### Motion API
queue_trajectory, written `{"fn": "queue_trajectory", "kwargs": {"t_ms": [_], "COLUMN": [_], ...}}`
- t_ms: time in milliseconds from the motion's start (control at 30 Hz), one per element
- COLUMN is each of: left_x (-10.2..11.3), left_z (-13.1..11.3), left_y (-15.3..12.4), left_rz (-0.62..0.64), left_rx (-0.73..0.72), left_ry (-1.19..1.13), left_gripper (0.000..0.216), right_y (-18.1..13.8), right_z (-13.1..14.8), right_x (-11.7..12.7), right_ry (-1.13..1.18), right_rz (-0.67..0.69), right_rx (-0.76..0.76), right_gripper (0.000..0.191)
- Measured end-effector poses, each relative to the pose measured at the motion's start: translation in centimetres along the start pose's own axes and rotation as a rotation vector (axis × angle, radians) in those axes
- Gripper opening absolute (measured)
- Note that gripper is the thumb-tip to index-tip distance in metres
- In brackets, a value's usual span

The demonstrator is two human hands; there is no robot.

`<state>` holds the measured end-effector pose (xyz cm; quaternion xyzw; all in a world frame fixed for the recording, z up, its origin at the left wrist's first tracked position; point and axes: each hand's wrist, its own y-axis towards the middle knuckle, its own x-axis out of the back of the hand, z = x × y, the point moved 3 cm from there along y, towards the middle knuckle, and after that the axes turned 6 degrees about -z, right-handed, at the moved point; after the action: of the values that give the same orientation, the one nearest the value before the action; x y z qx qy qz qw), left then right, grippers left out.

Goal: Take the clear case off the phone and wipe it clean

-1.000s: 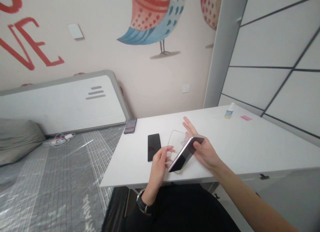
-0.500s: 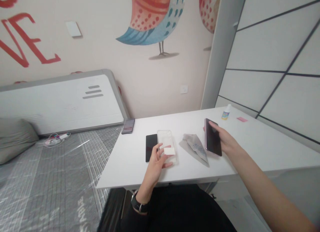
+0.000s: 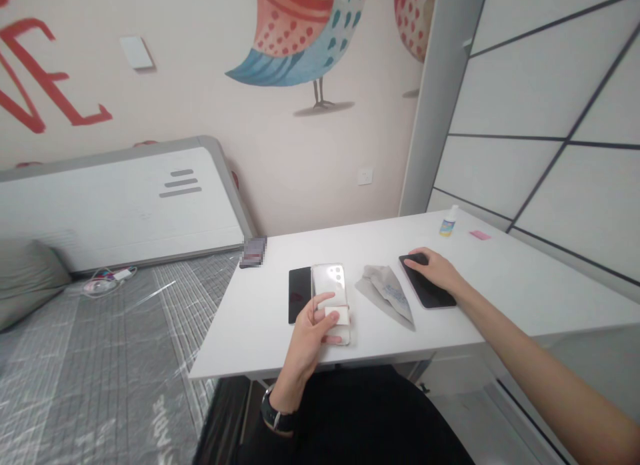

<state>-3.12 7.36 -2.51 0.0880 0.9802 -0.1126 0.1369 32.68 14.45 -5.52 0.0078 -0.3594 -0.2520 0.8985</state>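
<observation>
My left hand [image 3: 311,328] is closed on a clear phone case [image 3: 330,278] with camera cutouts at its top. Its thumb presses a small white square piece [image 3: 340,313] against the case. A black phone [image 3: 299,295] lies screen up just left of the case, partly behind my hand. On the right, my right hand [image 3: 436,271] grips the far end of a larger black-screened phone [image 3: 429,291], thumb on the screen. This phone lies flat, or nearly so, on the white table [image 3: 280,348]. A crumpled grey cloth or pouch [image 3: 385,291] rests between the two hands.
A small white bottle [image 3: 448,222] with a coloured label stands at the back right, beside a flat pink piece [image 3: 480,235]. A blurred dark item [image 3: 253,251] sits at the table's back left corner. White panelled doors [image 3: 515,98] rise on the right.
My right hand has lowered the larger phone from a tilted hold down to the tabletop. My left thumb has come down onto the white piece, and the clear case has turned slightly and shifted nearer.
</observation>
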Motion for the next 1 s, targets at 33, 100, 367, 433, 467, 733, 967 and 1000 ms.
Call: {"fn": "queue_trajectory", "kwargs": {"t_ms": [33, 100, 367, 433, 467, 733, 967, 1000], "left_x": [0.0, 0.0, 0.1, 0.1, 0.1, 0.3, 0.3, 0.4], "left_z": [-0.1, -0.3, -0.6, -0.6, -0.7, -1.2, -1.2, -1.2], "left_y": [-0.1, -0.3, -1.9, -2.2, -2.4, -3.5, -3.6, -3.6], "left_rz": [-0.007, -0.012, 0.111, 0.128, 0.134, 0.142, 0.187, 0.185], "left_rx": [-0.004, -0.01, 0.084, 0.09, 0.09, 0.118, 0.126, 0.13], "left_ry": [0.004, -0.002, -0.217, -0.265, -0.278, -0.336, -0.472, -0.482], "left_gripper": [0.079, 0.082, 0.088, 0.089, 0.09, 0.094, 0.09, 0.09], "right_y": [0.0, -0.2, -1.2, -1.6, -1.8, -5.2, -8.7, -8.6], "right_z": [-0.1, -0.1, 0.6, 0.9, 1.1, 5.8, 8.8, 8.6], "right_x": [-0.1, -0.5, -1.4, -1.4, -1.3, 0.3, -1.6, -1.8], "right_ry": [-0.065, -0.176, -0.451, -0.49, -0.509, -0.556, -0.47, -0.447], "right_rz": [-0.008, -0.018, -0.054, -0.069, -0.077, -0.148, 0.0, 0.013], "right_rx": [0.029, 0.098, 0.29, 0.305, 0.311, 0.422, 0.503, 0.49], "right_gripper": [0.03, 0.031, 0.034, 0.035, 0.035, 0.033, 0.024, 0.017]}}
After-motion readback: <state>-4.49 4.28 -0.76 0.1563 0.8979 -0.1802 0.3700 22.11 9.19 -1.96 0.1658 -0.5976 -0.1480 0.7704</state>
